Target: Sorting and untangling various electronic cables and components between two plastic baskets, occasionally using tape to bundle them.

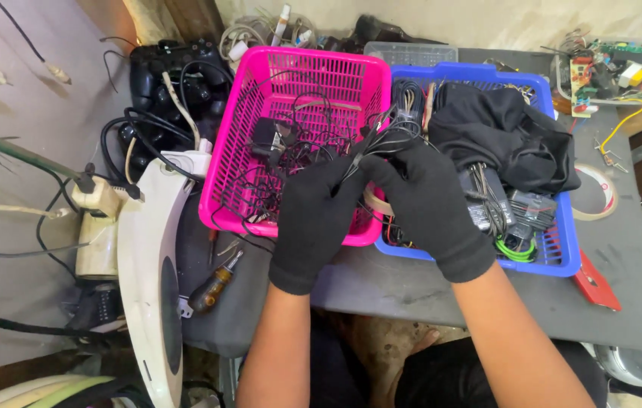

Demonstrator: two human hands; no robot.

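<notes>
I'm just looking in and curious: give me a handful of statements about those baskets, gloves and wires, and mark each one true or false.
1. Both hands, the left hand and the right hand, wear black gloves. True.
2. The hands pinch a bundle of thin black wires between them. True.
3. The pink basket stands right of the blue basket. False: it stands to its left.
4. The blue basket holds only fruit. False: it holds black cloth, power adapters and cables.
5. A screwdriver lies on the table left of the hands. True.
</notes>
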